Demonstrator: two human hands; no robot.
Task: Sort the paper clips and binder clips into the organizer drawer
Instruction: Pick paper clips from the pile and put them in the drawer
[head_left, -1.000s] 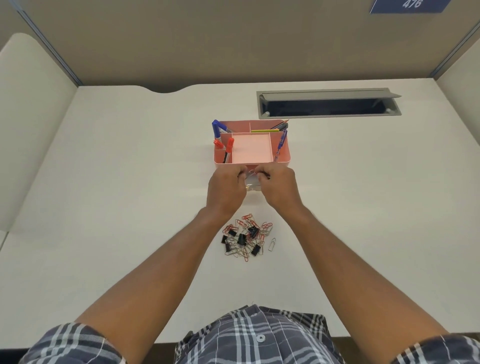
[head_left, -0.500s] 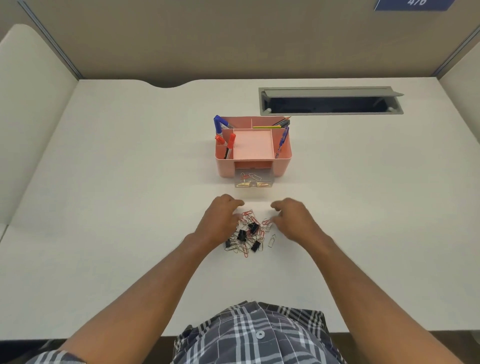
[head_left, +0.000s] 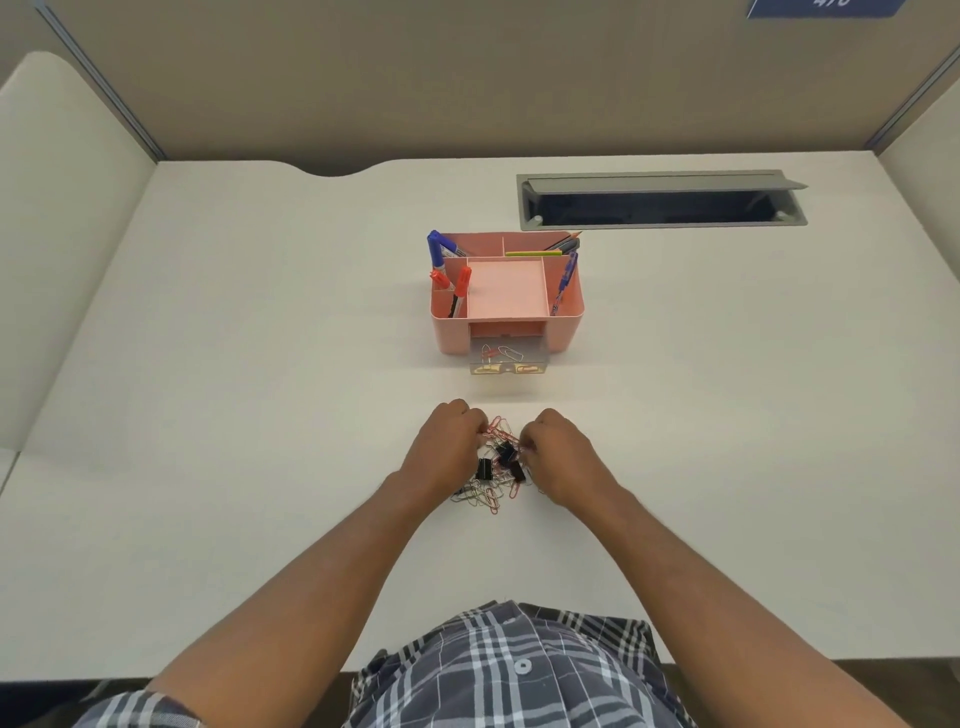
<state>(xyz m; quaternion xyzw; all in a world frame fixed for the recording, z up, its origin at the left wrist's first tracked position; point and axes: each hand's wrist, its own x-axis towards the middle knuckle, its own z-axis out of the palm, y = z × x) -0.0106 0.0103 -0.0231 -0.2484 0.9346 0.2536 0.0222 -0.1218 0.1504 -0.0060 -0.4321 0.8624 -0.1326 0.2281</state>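
Note:
A pile of coloured paper clips and black binder clips (head_left: 496, 470) lies on the white desk in front of me. My left hand (head_left: 448, 451) curls over the pile's left side and my right hand (head_left: 561, 457) over its right side, fingers bent into the clips. What each hand grips is hidden by the fingers. Beyond the pile stands a pink organizer (head_left: 506, 291). Its clear drawer (head_left: 508, 359) is pulled out at the front and holds a few paper clips.
Markers and pens stand in the organizer's side and back compartments (head_left: 449, 283). A grey cable tray with a raised lid (head_left: 660, 200) is set into the desk at the back right. Partition walls close the desk on three sides.
Both hands left the drawer, which stays pulled out, and came back toward me to the clip pile. They have closed in on it from either side.

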